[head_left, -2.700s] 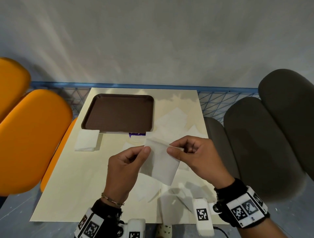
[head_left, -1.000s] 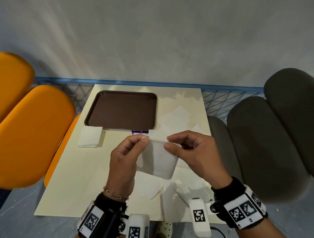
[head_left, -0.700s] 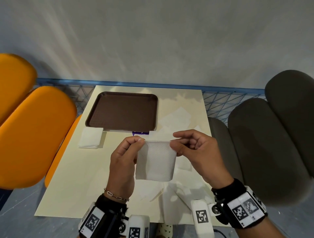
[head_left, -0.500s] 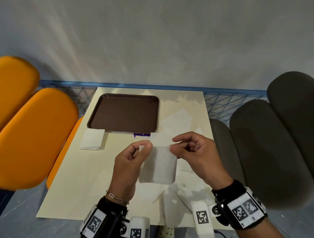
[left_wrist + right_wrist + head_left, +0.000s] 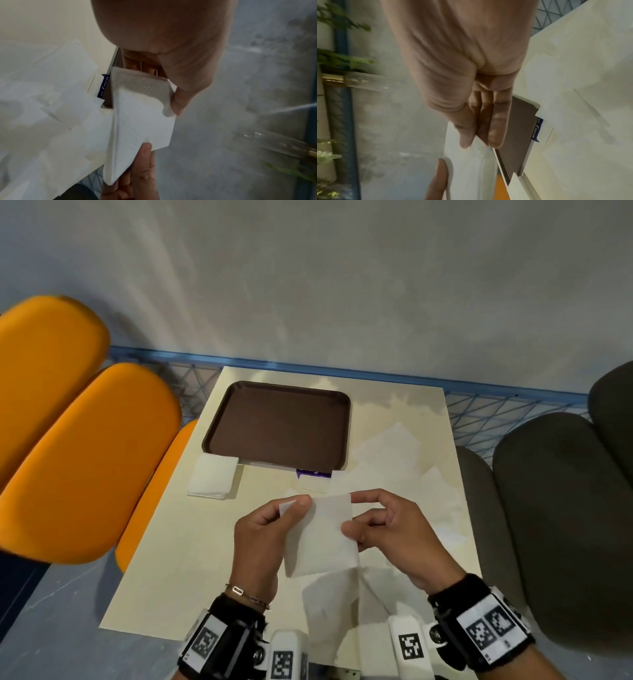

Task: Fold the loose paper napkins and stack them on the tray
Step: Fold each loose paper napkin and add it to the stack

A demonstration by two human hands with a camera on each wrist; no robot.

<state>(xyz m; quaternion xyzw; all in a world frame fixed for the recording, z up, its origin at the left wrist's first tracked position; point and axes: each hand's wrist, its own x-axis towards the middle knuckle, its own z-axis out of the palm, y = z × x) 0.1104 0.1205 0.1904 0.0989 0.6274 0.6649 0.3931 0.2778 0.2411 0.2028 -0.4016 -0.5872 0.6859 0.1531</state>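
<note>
A white paper napkin (image 5: 322, 539) hangs folded in the air above the table (image 5: 191, 546), held by both hands. My left hand (image 5: 270, 529) pinches its upper left corner between thumb and forefinger. My right hand (image 5: 383, 529) pinches its right edge with the thumb in front. The left wrist view shows the napkin (image 5: 142, 121) under the left thumb. The right wrist view shows the napkin (image 5: 467, 169) beneath the right fingers. The brown tray (image 5: 219, 422) lies bare at the far left of the table. A folded napkin (image 5: 212, 481) lies against its near left corner.
Several loose napkins (image 5: 387, 453) are spread over the table's right side and near edge. A purple packet (image 5: 313, 473) peeks from under the tray's near edge. Orange seats (image 5: 85, 460) stand to the left, dark grey seats (image 5: 565, 508) to the right. A blue railing (image 5: 342, 371) runs behind.
The napkin has been folded narrower and squared up between my hands. My right thumb has slid down its right edge, and my left hand keeps its pinch at the top.
</note>
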